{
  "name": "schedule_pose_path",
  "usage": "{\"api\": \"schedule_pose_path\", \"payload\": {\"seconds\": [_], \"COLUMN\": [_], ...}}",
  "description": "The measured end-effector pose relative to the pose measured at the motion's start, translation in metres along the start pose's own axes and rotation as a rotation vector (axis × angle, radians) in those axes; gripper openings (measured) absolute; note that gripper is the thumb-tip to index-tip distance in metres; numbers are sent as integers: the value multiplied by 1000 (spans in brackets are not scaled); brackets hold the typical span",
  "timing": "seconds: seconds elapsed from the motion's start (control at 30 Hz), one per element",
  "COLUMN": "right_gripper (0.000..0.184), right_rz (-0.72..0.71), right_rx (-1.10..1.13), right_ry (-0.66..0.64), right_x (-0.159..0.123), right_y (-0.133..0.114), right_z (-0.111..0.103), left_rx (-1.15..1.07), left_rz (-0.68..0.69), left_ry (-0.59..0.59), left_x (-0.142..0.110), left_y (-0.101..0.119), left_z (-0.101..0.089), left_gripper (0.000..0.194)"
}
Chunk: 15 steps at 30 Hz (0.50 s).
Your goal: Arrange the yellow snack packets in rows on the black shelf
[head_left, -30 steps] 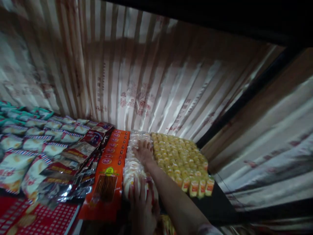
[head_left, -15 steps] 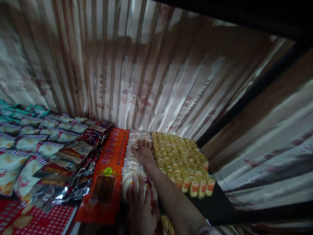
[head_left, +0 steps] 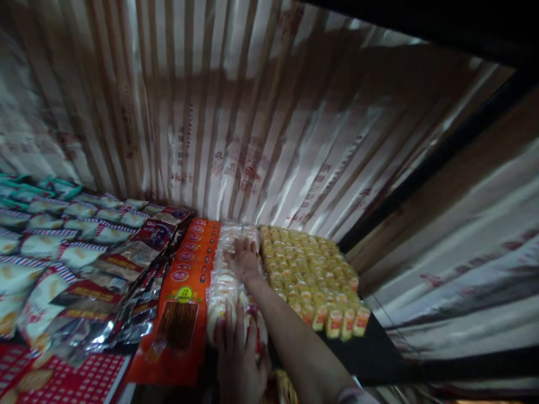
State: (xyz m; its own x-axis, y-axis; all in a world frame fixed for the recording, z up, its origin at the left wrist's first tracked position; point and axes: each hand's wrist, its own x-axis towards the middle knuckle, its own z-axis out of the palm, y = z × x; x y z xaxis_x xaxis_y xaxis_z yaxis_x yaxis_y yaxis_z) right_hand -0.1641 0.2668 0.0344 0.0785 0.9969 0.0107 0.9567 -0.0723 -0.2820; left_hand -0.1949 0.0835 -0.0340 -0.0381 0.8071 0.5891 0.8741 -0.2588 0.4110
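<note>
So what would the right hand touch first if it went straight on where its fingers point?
The right hand would likely meet the far end of the clear-wrapped row under it first, then the pleated curtain behind, though depth is unclear.

I touch packs (head_left: 223, 286) that are white with small marks of red. To my left, orange packets (head_left: 189, 266) carry pinkish ovals and a yellow circle; beyond them I see maroon-and-silver packets (head_left: 130, 258), white pouches (head_left: 80, 255) edged in blue-and-white stripes, and teal bags (head_left: 59, 188). My other colours: a red-and-white checked packet (head_left: 84, 373), yellow blocks (head_left: 307, 264) with orange labels, a black surface (head_left: 366, 350), pale sheeting (head_left: 248, 163) with reddish floral prints.
</note>
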Motion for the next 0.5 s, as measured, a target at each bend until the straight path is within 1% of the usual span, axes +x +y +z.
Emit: {"api": "schedule_pose_path", "payload": {"seconds": [0.2,0.3,0.43,0.5], "right_gripper": [63,60,64,67], "right_rz": [15,36,34,9], "right_rx": [42,50,-13,-56], "right_ry": [6,49,126,106], "right_x": [4,3,3,6], "right_y": [1,3,6,8], "right_z": [0,-1,-6,-9], "left_rx": [-6,-8,6,21], "left_rz": [11,9,25,19], "left_ry": [-2,-6,-1,-2], "left_x": [0,0,0,0], "left_y": [-2,-3,-4,-3], "left_z": [1,2,2,2], "left_gripper": [53,51,53,55]}}
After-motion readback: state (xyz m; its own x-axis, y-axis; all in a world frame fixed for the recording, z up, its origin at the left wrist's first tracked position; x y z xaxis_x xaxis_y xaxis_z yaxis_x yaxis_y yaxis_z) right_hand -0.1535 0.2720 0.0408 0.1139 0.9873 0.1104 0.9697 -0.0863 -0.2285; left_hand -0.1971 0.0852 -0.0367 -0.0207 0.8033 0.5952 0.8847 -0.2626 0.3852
